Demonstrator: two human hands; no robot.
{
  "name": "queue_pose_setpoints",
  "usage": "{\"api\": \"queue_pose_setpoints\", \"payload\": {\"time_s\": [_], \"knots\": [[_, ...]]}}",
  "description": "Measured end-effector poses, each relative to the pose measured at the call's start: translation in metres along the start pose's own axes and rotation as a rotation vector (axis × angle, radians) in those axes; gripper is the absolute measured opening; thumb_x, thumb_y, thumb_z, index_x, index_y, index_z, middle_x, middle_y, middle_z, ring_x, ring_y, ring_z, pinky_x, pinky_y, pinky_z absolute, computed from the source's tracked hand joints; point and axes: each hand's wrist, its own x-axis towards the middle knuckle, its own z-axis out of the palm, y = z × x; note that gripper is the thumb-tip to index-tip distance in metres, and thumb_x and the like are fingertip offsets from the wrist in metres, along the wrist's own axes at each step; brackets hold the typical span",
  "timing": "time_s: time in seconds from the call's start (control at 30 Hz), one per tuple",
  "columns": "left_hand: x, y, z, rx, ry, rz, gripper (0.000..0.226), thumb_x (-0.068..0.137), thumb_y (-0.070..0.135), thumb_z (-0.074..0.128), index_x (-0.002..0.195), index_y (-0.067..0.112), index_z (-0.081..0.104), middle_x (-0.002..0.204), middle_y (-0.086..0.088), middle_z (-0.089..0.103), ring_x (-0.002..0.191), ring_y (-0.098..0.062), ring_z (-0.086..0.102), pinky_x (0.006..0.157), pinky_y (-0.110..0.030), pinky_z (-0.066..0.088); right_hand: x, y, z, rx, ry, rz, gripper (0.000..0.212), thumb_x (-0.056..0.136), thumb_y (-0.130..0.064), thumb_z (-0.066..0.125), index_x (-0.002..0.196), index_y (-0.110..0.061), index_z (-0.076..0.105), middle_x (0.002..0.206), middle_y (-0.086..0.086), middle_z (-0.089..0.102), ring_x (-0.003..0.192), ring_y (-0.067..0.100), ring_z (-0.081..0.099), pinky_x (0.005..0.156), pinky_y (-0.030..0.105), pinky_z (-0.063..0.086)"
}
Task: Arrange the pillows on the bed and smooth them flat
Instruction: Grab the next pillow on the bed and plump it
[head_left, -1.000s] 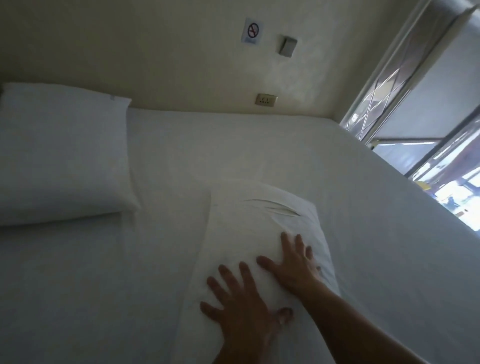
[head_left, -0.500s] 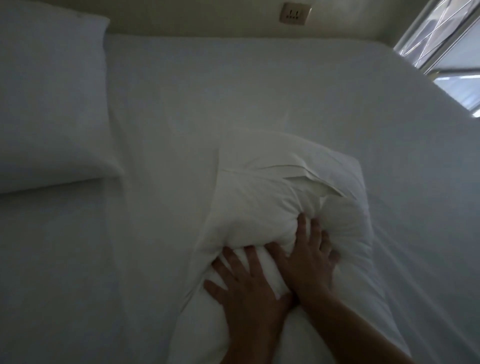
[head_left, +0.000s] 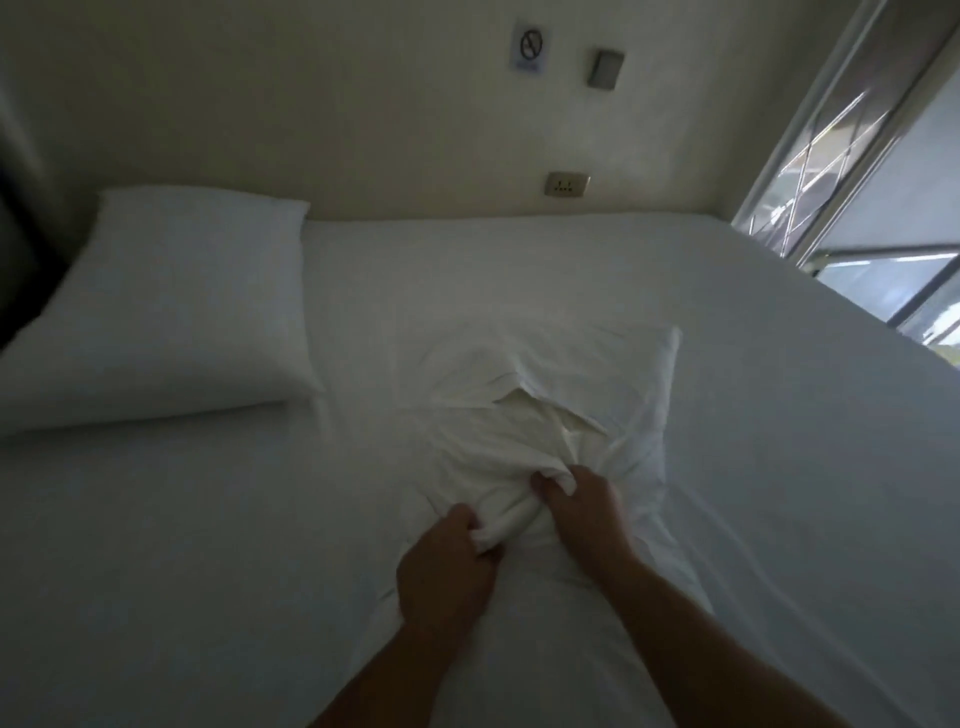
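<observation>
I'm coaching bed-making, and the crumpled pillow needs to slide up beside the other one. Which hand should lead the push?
Probably the right hand. It grips the crumpled pillow farther up, nearer its middle; the left hand pinches cloth at the near edge. The flat pillow already lies by the wall.

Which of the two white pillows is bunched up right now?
The crumpled white pillow in mid-bed, gripped by the left hand and right hand. The smooth white pillow at the wall lies flat, untouched.
</observation>
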Motion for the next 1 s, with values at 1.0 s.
{"api": "queue_pose_setpoints", "payload": {"time_s": [1.0], "knots": [[-0.053,0.047,-0.214,-0.387,0.361,0.050,0.011,0.086,0.025,0.056,0.082,0.021,0.065,0.072,-0.001,0.072,0.068,-0.021,0.068,0.061,-0.031,0.054,-0.059,-0.148,-0.002,-0.401,-0.120,-0.432,0.046,0.094,-0.057,0.037,0.130,-0.033,0.053,0.142,0.000,0.050,0.127,0.025,0.044,0.102,0.045,0.031]]}}
